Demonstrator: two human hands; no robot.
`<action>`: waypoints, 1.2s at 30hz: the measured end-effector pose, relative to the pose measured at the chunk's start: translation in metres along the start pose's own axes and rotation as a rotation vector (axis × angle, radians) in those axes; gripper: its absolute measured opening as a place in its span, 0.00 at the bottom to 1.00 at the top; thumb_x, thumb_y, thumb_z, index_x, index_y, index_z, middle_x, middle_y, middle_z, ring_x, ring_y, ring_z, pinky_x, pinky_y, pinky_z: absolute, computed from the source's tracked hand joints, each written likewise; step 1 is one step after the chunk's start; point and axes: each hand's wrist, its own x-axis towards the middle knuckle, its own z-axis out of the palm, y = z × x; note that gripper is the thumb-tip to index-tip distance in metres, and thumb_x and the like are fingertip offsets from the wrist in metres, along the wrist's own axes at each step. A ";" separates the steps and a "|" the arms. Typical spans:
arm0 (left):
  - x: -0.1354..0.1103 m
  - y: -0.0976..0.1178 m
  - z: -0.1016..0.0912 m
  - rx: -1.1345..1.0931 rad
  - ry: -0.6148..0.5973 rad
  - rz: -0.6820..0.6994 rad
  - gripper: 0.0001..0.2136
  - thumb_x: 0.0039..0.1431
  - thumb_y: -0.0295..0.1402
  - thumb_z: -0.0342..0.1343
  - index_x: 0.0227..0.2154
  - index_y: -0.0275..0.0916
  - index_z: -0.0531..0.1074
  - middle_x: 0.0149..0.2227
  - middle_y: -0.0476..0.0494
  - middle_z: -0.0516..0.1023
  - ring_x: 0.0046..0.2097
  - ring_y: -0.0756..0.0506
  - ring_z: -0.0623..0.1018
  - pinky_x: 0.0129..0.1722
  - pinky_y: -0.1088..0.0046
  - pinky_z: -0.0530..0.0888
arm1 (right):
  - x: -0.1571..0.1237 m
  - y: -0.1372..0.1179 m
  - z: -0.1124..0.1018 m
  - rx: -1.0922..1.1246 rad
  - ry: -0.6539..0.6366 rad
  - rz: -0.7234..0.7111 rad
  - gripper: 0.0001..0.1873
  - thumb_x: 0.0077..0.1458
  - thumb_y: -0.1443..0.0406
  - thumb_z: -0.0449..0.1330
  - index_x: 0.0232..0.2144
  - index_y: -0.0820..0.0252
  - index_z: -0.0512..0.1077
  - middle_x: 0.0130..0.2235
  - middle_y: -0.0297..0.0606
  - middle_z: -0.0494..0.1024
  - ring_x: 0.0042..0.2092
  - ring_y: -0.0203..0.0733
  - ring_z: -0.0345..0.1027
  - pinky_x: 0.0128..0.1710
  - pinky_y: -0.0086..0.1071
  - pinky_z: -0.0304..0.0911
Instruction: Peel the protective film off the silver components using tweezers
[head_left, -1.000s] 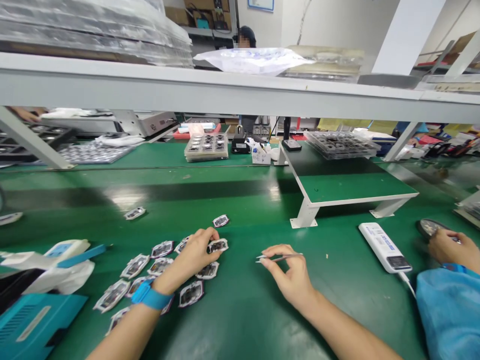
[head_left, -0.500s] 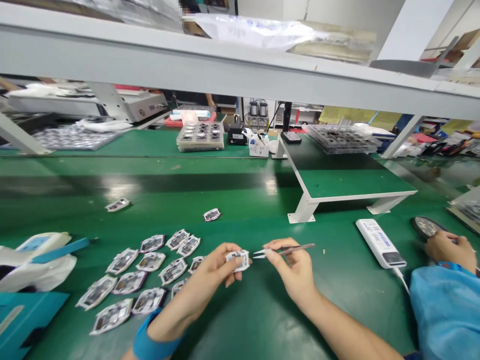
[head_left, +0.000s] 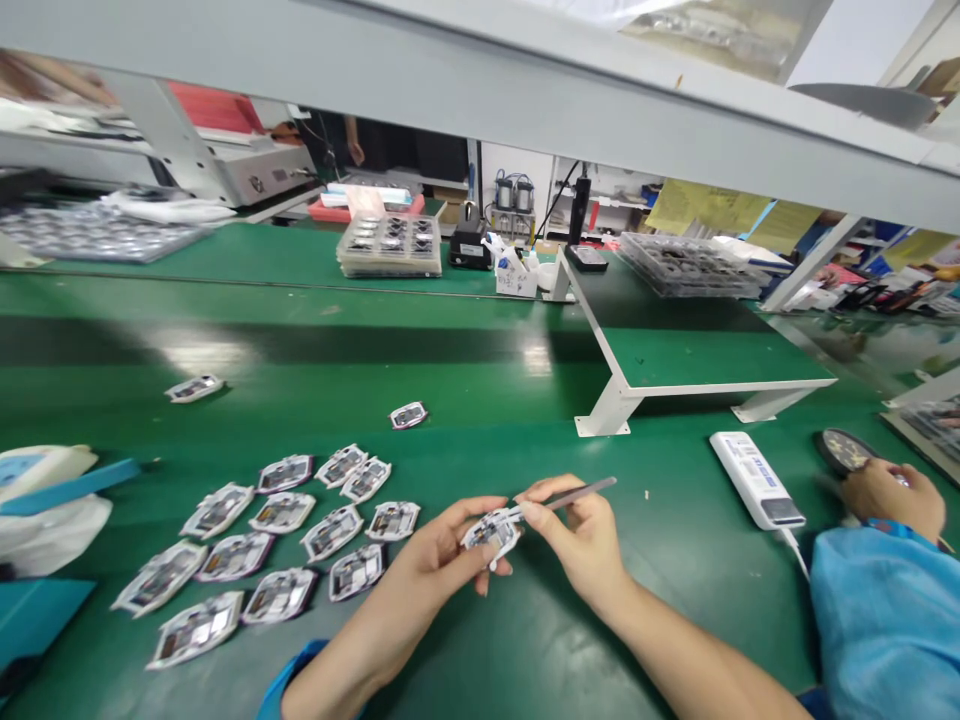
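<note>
Lightly pinched between the two hands, a small white-edged electronic module [head_left: 491, 535] sits just above the green workbench [head_left: 480, 345]. It looks thin, light and fragile, with a stiffer centre inside a softer border, so its rim seems the safer place to take hold. The left hand [head_left: 424, 570] cradles it from below, its fingers [head_left: 457, 555] closed narrowly around the module's edge. The right hand [head_left: 581, 535] holds slim metal tweezers [head_left: 581, 495] in a narrow pinch, their tips at the module's upper edge. Just left of the hands lies a loose cluster of similar modules [head_left: 285, 540], with a single module [head_left: 409, 415] farther up the bench. To the right, a white rectangular unit [head_left: 756, 480] trails a cable, and beyond it another person's hand [head_left: 889, 495], above a blue sleeve [head_left: 885, 610], rests on a dark round object [head_left: 840, 450].
</note>
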 end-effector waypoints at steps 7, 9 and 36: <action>0.000 -0.001 0.001 0.099 -0.002 -0.017 0.24 0.53 0.44 0.65 0.51 0.40 0.70 0.28 0.49 0.76 0.29 0.46 0.74 0.25 0.73 0.65 | -0.002 0.001 0.003 -0.029 -0.016 -0.021 0.06 0.51 0.61 0.68 0.30 0.57 0.77 0.32 0.38 0.84 0.35 0.43 0.79 0.37 0.34 0.75; 0.000 0.001 0.003 0.137 0.009 -0.028 0.23 0.52 0.44 0.64 0.49 0.39 0.71 0.25 0.50 0.74 0.27 0.48 0.71 0.24 0.74 0.62 | -0.002 0.002 0.004 -0.028 -0.015 -0.015 0.08 0.52 0.60 0.68 0.29 0.57 0.77 0.32 0.38 0.84 0.35 0.42 0.79 0.36 0.33 0.75; -0.001 0.004 0.007 0.026 0.143 -0.086 0.20 0.47 0.49 0.63 0.36 0.38 0.78 0.23 0.52 0.71 0.23 0.51 0.66 0.24 0.75 0.61 | -0.002 -0.014 -0.002 -0.323 -0.227 -0.564 0.05 0.57 0.68 0.64 0.33 0.50 0.77 0.33 0.34 0.86 0.34 0.46 0.80 0.42 0.45 0.65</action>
